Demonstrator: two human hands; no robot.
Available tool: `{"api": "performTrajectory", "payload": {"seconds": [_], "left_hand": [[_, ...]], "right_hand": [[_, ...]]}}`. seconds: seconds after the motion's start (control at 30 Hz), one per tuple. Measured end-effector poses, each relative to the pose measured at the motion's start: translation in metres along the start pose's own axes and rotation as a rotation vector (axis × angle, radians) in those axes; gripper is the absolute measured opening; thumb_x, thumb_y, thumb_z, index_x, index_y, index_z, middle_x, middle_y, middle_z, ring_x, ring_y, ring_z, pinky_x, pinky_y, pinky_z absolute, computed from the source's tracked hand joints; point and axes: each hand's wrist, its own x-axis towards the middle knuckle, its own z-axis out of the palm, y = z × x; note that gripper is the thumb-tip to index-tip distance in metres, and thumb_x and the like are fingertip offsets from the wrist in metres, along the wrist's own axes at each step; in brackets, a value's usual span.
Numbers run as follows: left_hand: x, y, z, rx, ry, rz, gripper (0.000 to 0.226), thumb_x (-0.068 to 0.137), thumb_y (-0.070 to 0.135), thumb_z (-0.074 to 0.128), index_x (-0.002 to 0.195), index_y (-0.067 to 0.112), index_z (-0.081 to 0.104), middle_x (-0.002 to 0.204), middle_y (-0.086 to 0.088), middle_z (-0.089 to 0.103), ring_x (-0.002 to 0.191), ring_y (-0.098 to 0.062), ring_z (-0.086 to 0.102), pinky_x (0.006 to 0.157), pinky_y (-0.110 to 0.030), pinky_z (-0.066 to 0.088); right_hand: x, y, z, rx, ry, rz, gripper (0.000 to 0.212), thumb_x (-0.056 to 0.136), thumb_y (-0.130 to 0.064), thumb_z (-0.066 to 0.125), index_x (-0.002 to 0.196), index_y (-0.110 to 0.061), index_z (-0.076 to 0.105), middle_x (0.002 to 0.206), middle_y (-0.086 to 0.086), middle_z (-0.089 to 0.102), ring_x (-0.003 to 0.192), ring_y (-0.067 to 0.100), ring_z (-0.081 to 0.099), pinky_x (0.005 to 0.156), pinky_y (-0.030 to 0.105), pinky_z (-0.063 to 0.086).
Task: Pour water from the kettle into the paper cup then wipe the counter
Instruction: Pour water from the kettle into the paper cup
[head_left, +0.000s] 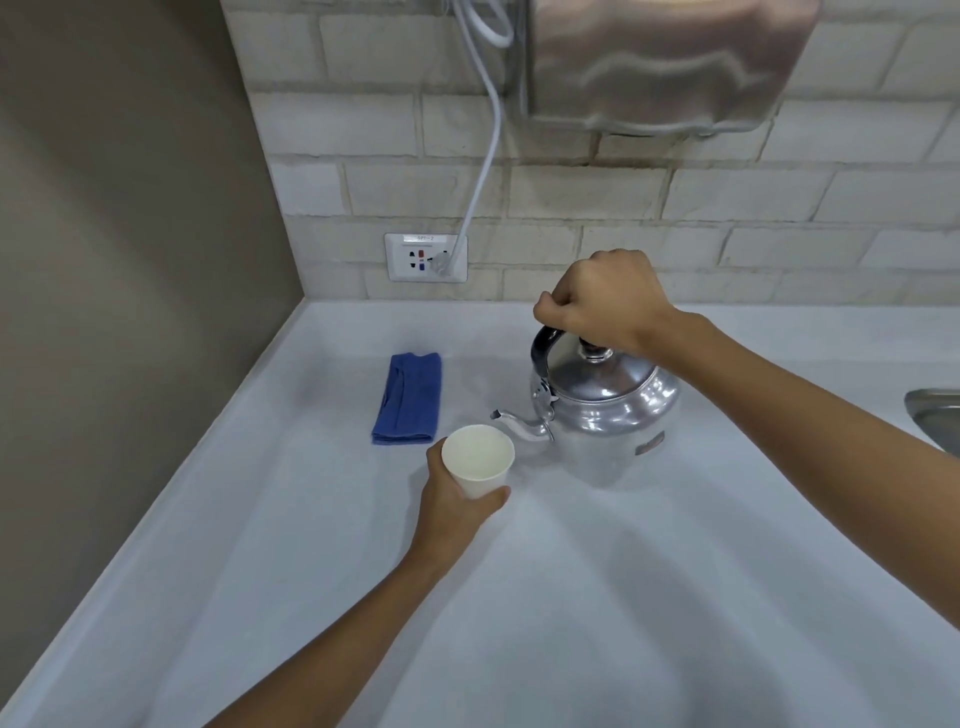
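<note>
A shiny metal kettle (610, 410) with a black handle sits on the white counter (597, 597), its spout pointing left. My right hand (602, 304) is closed around the top of the handle. My left hand (457, 496) grips a white paper cup (477, 460) from the side, holding it upright just below and left of the spout tip. The cup's inside looks pale; I cannot tell if it holds water. A folded blue cloth (409, 397) lies on the counter behind the cup.
A wall socket (425, 257) with a white cable (485, 156) plugged in sits on the brick wall behind. A steel box (670, 62) hangs above the kettle. A sink rim (935, 415) shows at the right edge. A brown wall closes the left side.
</note>
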Motion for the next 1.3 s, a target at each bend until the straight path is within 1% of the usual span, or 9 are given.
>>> {"api": "performTrajectory", "payload": {"seconds": [0.03,0.07,0.13,0.2,0.4,0.53,0.8,1.17,1.3], "left_hand": [[0.000,0.000,0.001,-0.004,0.000,0.000,0.078,0.061,0.014,0.083,0.120,0.024,0.032,0.108,0.008,0.049,0.096,-0.010,0.047,0.077,-0.017,0.042],[0.000,0.000,0.001,-0.006,-0.003,0.002,0.079,0.062,0.014,0.083,0.121,0.023,0.032,0.109,0.007,0.049,0.097,-0.011,0.047,0.076,-0.018,0.041],[0.000,0.001,0.002,-0.009,-0.008,0.013,0.079,0.062,0.013,0.083,0.122,0.021,0.032,0.111,0.006,0.048,0.098,-0.011,0.047,0.068,-0.009,0.043],[0.000,0.002,0.002,-0.017,-0.007,0.017,0.079,0.061,0.011,0.083,0.121,0.021,0.033,0.111,0.005,0.048,0.099,-0.012,0.047,0.063,-0.003,0.044],[-0.001,0.000,0.001,-0.052,0.004,0.017,0.076,0.061,0.010,0.083,0.118,0.023,0.035,0.109,0.007,0.050,0.096,-0.012,0.049,0.061,0.006,0.037],[-0.002,0.000,0.001,-0.056,0.006,0.020,0.075,0.061,0.011,0.082,0.116,0.026,0.034,0.109,0.006,0.050,0.097,-0.013,0.049,0.062,0.006,0.037],[-0.001,-0.001,0.001,-0.041,-0.011,0.021,0.077,0.062,0.011,0.082,0.121,0.021,0.034,0.113,0.005,0.048,0.102,-0.014,0.047,0.065,0.004,0.040],[0.000,-0.003,0.001,-0.040,-0.007,0.016,0.076,0.061,0.009,0.082,0.117,0.025,0.033,0.113,0.005,0.048,0.101,-0.014,0.047,0.063,0.008,0.036],[0.000,-0.004,0.001,-0.037,-0.013,0.014,0.078,0.061,0.009,0.082,0.121,0.020,0.034,0.114,0.005,0.049,0.102,-0.014,0.047,0.062,0.008,0.036]], "right_hand": [[-0.001,-0.002,-0.003,-0.018,0.004,-0.018,0.048,0.078,-0.027,0.049,0.041,-0.010,0.026,0.035,0.003,0.021,0.044,0.026,0.026,0.045,0.023,0.017],[-0.001,-0.004,-0.006,-0.033,0.007,-0.036,0.046,0.079,-0.027,0.049,0.041,-0.009,0.029,0.035,0.003,0.021,0.044,0.026,0.026,0.045,0.023,0.017],[-0.001,-0.009,-0.010,-0.059,0.007,-0.067,0.046,0.079,-0.027,0.050,0.042,-0.008,0.030,0.035,0.003,0.020,0.043,0.026,0.024,0.045,0.023,0.016],[-0.001,-0.015,-0.014,-0.083,0.008,-0.095,0.049,0.078,-0.026,0.050,0.041,-0.009,0.024,0.035,0.002,0.018,0.041,0.023,0.018,0.045,0.022,0.013],[-0.002,-0.027,-0.024,-0.154,-0.028,-0.190,0.051,0.079,-0.022,0.049,0.040,-0.013,0.016,0.036,0.000,0.015,0.037,0.017,0.011,0.046,0.021,0.012],[-0.003,-0.031,-0.028,-0.178,-0.029,-0.222,0.052,0.079,-0.019,0.048,0.041,-0.013,0.014,0.036,0.000,0.015,0.036,0.016,0.010,0.046,0.021,0.011],[-0.001,-0.035,-0.030,-0.235,-0.048,-0.276,0.050,0.082,-0.019,0.045,0.042,-0.011,0.015,0.039,0.002,0.018,0.038,0.017,0.012,0.046,0.021,0.011],[0.002,-0.040,-0.029,-0.246,-0.057,-0.321,0.049,0.081,-0.017,0.045,0.043,-0.011,0.015,0.040,0.002,0.017,0.039,0.016,0.012,0.046,0.022,0.010],[0.004,-0.041,-0.029,-0.247,-0.052,-0.334,0.049,0.079,-0.015,0.046,0.042,-0.012,0.013,0.039,0.001,0.015,0.040,0.015,0.008,0.046,0.021,0.009]]}}
